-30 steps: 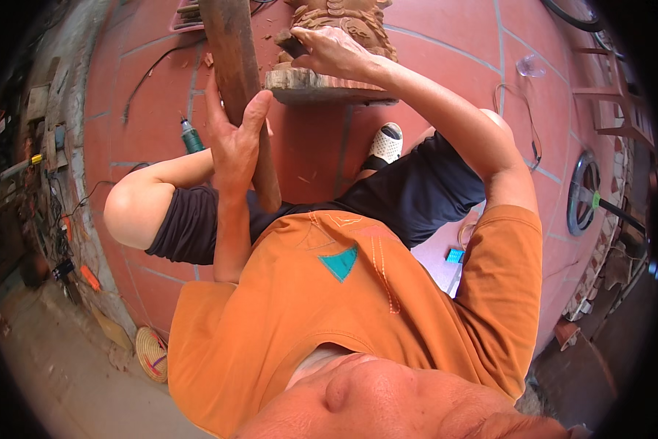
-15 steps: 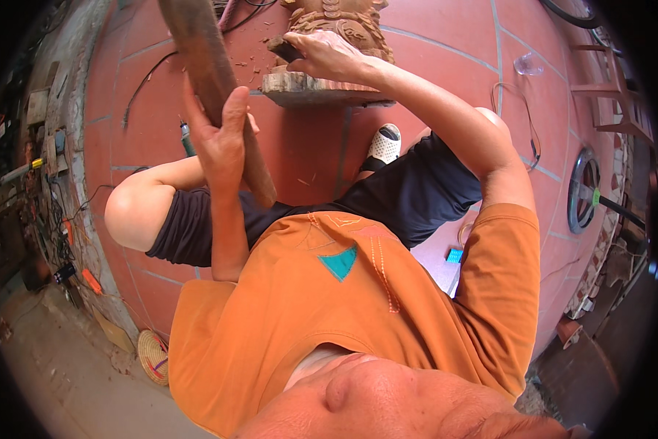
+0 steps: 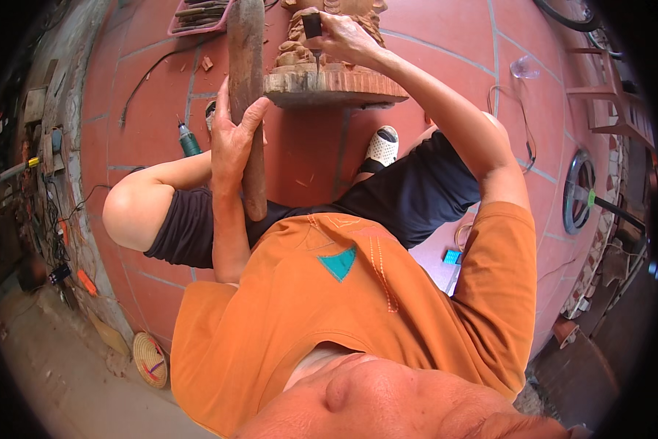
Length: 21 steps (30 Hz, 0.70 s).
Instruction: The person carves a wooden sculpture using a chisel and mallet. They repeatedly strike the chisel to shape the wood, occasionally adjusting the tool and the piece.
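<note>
Only the head view to go on, so everything here is placed off the wooden carving [image 3: 327, 55] sitting on its round base up top on the red tile floor [image 3: 446, 73].

The right hand [image 3: 344, 36] was clamped tight around a dark-handled chisel [image 3: 312, 33], blade pointing down into the carving just above the base. The left hand [image 3: 235, 139] was below and left of the carving, fingers wrapped shut around a long wooden mallet [image 3: 247, 102] that stood nearly upright, its top reaching level with the carving.

Left of the carving, a pink tray [image 3: 197, 16] with tools in it, and a green-bodied power tool [image 3: 188, 139] lay further down on the tiles. A white shoe [image 3: 380, 146] was just below the base.

My take on doing this bit well: keep the chisel seated firmly before any strike, tap the mallet squarely onto the handle end rather than swinging wide, and hold the chisel angle shallow so it doesn't dig in or skid off toward the base.
</note>
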Motion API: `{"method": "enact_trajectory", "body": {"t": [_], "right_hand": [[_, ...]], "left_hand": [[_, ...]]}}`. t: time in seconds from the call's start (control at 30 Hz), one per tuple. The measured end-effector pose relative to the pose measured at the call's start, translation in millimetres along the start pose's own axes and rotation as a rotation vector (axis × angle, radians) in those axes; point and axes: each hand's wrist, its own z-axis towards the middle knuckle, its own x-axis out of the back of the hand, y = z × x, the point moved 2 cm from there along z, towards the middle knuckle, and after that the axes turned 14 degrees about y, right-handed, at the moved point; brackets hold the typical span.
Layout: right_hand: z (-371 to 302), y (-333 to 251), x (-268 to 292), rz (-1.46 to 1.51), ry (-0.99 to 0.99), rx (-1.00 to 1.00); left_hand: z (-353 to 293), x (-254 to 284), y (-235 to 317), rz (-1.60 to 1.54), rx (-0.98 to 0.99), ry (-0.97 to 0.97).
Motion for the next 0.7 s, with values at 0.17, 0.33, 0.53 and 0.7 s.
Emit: {"method": "enact_trajectory", "body": {"t": [0.17, 0.33, 0.53, 0.7], "right_hand": [[-8, -21, 11, 0.056, -0.009, -0.008], [-14, -14, 3, -0.061, 0.089, 0.190], [-19, -12, 5, 0.047, 0.023, 0.073], [-27, -2, 1, 0.159, 0.108, 0.055]], "left_hand": [[-2, -1, -2, -0.022, 0.026, 0.010], [-2, -5, -4, -0.066, 0.011, -0.011], [1, -4, -10, -0.025, -0.035, -0.006], [-2, -5, -7, 0.015, -0.033, -0.019]]}}
